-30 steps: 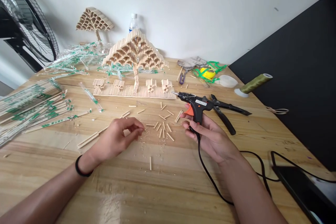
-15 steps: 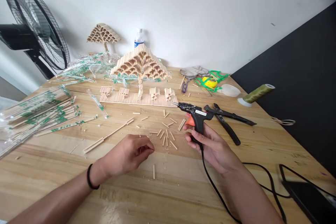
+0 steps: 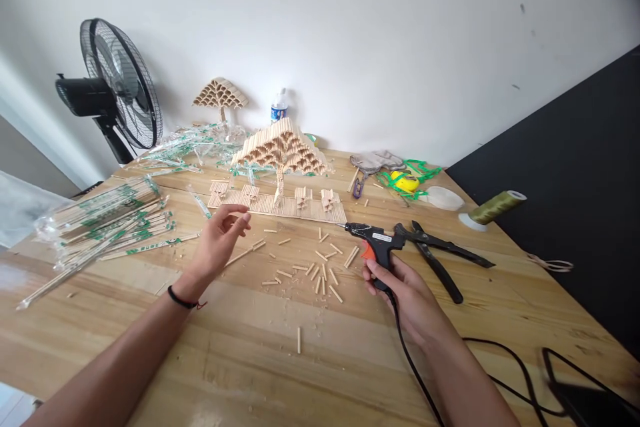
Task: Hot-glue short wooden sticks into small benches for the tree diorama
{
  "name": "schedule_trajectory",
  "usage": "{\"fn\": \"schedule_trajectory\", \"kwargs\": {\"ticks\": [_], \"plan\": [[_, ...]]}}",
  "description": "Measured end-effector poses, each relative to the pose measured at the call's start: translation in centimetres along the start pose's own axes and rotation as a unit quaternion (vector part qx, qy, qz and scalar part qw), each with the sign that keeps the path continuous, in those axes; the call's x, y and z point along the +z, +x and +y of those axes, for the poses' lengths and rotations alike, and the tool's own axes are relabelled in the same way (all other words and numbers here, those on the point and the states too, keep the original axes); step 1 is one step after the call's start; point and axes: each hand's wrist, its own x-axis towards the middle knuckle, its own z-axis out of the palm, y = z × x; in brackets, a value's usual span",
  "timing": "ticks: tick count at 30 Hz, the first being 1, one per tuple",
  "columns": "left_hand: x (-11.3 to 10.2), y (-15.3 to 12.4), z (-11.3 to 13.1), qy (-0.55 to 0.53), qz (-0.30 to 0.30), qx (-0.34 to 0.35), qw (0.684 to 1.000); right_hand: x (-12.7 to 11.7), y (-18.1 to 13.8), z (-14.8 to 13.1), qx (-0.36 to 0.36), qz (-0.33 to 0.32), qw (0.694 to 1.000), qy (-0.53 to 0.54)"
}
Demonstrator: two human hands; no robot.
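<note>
Now left hand (image 3: 220,240) has lifted off the sticks (image 3: 320,271) toward the model (image 3: 280,170), fingers loosely spread, apparently empty; picking seems paused. Right hand (image 3: 406,290) stays wrapped round the glue gun (image 3: 377,247), held low beside the sticks.

The glue gun (image 3: 376,245) is black with an orange trigger. At three o'clock from it, the thread spool (image 3: 496,206) is olive green.
</note>
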Motion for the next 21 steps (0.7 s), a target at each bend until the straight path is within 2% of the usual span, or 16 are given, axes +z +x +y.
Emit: {"fn": "schedule_trajectory", "kwargs": {"ticks": [2, 5, 9, 14, 21], "plan": [[0.2, 1.5, -0.1, -0.087, 0.061, -0.041, 0.994, 0.2, 0.0, 0.0, -0.007, -0.011, 1.0, -0.002], [1.3, 3.9, 0.3, -0.212, 0.092, -0.076, 0.97, 0.2, 0.0, 0.0, -0.012, -0.014, 1.0, 0.003], [3.2, 6.6, 1.0, -0.262, 0.068, -0.083, 0.959, 0.0, 0.2, 0.0, -0.011, -0.024, 0.999, 0.025], [4.5, 8.5, 1.4, -0.305, 0.04, -0.09, 0.947, 0.0, 0.3, 0.0, -0.009, -0.041, 0.998, 0.047], [5.0, 10.1, 0.8, -0.357, 0.07, -0.087, 0.928, 0.4, 0.3, 0.1, -0.026, -0.054, 0.996, 0.071]]}}
